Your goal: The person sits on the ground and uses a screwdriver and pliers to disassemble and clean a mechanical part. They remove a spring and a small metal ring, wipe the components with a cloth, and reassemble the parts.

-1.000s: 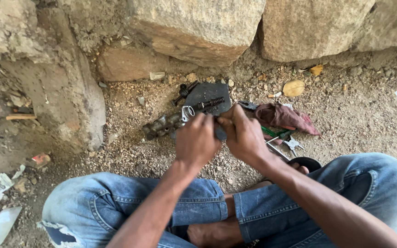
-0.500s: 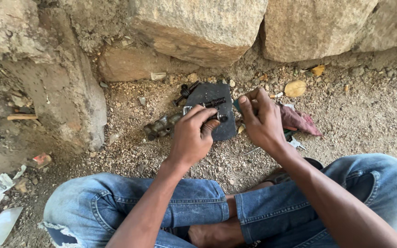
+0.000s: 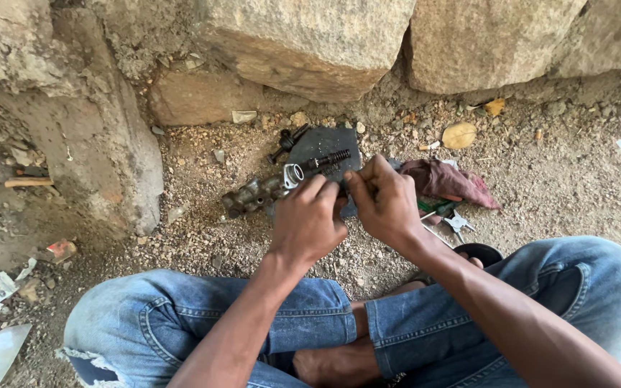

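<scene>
Grey metal, dull and greasy: the cylinder (image 3: 253,195) lies on the gravel just left of my hands, its pale ring end (image 3: 293,174) turned toward them. A black spring (image 3: 330,157) lies in line with that end, resting on the dark slab (image 3: 328,141) behind my fingers. My left hand (image 3: 309,223) is curled, thumb and fingers pinched together at the slab's near edge; my right hand (image 3: 384,197) meets it fingertip to fingertip, also closed narrow. Whatever small part sits between the fingertips is hidden, so I cannot tell what either hand holds. Two dark bolts (image 3: 287,141) lie at the slab's upper left corner. Just right of my right hand lies a maroon rag (image 3: 448,181), with small metal pieces (image 3: 458,222) on the ground below it. Beyond the slab stand large stone blocks (image 3: 310,39). My crossed legs in blue jeans (image 3: 181,316) fill the lower view.
</scene>
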A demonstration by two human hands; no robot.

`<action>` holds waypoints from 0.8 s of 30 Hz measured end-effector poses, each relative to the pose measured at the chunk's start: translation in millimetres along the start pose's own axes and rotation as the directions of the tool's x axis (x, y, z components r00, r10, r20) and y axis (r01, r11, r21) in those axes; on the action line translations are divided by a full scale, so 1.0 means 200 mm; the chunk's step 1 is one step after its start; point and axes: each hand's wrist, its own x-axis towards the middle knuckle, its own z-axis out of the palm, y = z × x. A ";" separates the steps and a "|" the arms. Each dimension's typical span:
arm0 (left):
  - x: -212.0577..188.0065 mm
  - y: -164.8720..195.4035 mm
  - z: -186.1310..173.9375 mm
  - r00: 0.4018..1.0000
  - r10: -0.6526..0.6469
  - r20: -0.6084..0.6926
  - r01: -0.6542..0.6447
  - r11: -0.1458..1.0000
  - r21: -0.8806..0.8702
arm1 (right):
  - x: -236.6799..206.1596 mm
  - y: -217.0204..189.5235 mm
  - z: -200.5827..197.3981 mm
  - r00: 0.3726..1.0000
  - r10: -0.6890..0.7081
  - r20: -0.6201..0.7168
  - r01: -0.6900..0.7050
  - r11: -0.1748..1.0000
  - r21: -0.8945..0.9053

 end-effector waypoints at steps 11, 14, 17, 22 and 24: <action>0.01 0.03 0.04 1.000 -0.005 -0.012 0.006 0.998 0.065 | -0.02 0.02 0.04 0.998 0.064 -0.024 -0.064 0.998 0.016; 0.00 0.05 0.02 1.000 -0.020 -0.013 0.020 0.999 0.044 | -0.03 0.04 0.05 0.998 0.056 -0.018 -0.055 0.998 0.039; 0.02 0.04 0.01 0.992 -0.126 0.029 0.125 0.992 0.027 | -0.04 0.06 0.06 0.999 -0.042 0.005 0.042 0.996 0.078; 0.02 0.03 0.04 0.987 -0.134 0.089 0.127 0.989 0.076 | 0.00 0.08 0.05 0.997 -0.039 0.072 0.040 0.999 -0.013; 0.01 0.02 0.05 0.998 -0.067 0.016 0.065 0.994 0.085 | 0.00 0.08 0.04 0.996 -0.011 0.091 0.017 0.998 -0.064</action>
